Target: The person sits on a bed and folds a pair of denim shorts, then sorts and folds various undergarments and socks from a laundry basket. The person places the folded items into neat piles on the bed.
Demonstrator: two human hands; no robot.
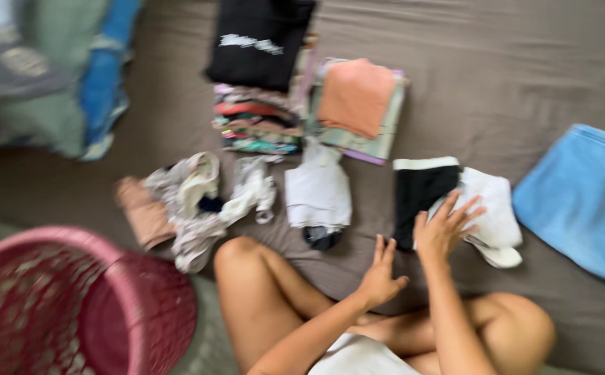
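Mostly folded stacks [295,104] stood done, loose pile [191,201] left; right hand [445,229] splayed flat on white cloth [493,208], left hand [380,276] open, empty.

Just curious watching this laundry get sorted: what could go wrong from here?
The right hand presses the white folded cloth that overlaps the black piece; shifting one might undo the other. The tall stack behind could topple if bumped. The loose heap lies near the pink basket and might get mixed in.
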